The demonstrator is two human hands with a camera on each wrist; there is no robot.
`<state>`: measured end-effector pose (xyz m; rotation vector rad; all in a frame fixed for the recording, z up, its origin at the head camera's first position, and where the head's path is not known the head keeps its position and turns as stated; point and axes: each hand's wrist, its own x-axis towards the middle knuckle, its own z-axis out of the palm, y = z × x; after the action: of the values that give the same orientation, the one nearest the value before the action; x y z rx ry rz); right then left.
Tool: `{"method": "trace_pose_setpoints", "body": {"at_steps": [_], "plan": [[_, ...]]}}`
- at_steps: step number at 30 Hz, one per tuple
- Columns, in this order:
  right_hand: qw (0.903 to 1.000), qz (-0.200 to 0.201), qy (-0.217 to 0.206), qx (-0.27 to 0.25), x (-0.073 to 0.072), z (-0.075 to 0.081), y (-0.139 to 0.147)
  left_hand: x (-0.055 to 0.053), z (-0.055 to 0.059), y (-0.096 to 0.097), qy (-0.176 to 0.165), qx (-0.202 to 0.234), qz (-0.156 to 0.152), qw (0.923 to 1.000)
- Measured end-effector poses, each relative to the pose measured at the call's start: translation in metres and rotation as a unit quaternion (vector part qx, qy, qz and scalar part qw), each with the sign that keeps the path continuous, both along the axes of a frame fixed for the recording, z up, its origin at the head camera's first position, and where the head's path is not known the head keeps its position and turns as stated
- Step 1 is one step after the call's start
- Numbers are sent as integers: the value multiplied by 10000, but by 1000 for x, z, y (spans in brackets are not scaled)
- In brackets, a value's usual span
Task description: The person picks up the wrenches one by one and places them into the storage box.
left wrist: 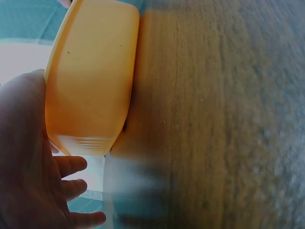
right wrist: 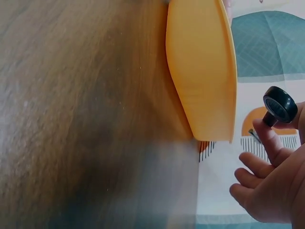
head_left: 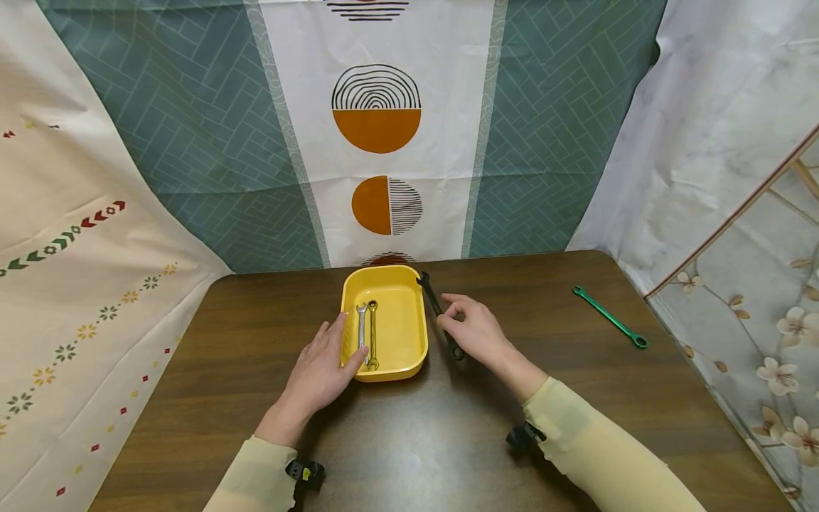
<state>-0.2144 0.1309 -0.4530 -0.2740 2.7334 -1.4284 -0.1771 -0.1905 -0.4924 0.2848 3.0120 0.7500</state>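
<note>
A yellow tray (head_left: 416, 355) stands on the table with a silver wrench (head_left: 361, 328) and a brass-toned wrench (head_left: 373, 334) side by side in its left half. My left hand (head_left: 323, 366) rests against the tray's left rim, fingers extended and thumb over the near left corner. In the left wrist view, that hand (left wrist: 28, 157) lies along the rim, its fingers spread. Just right of the tray, my right hand (head_left: 473, 328) pinches a black wrench (head_left: 431, 295) between thumb and index finger. The right wrist view shows the wrench's ring end (right wrist: 280, 105) raised above tray height.
A green wrench (head_left: 611, 317) lies on the right part of the brown table (head_left: 409, 434). Patterned cloth (head_left: 441, 128) hangs behind the table's back edge, and more cloth (head_left: 742, 299) borders its right side.
</note>
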Motion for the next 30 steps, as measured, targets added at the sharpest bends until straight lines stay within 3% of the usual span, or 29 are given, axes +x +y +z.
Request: {"method": "trace_pose_setpoints", "body": {"at_steps": [21,30], "plan": [[9999,-48,87,68,-8,13,-34,-5,11,0,-249,-17,70,9997],[9992,88,395,78,-6,6,-45,-1,4,3,-131,-18,91,9999]]}}
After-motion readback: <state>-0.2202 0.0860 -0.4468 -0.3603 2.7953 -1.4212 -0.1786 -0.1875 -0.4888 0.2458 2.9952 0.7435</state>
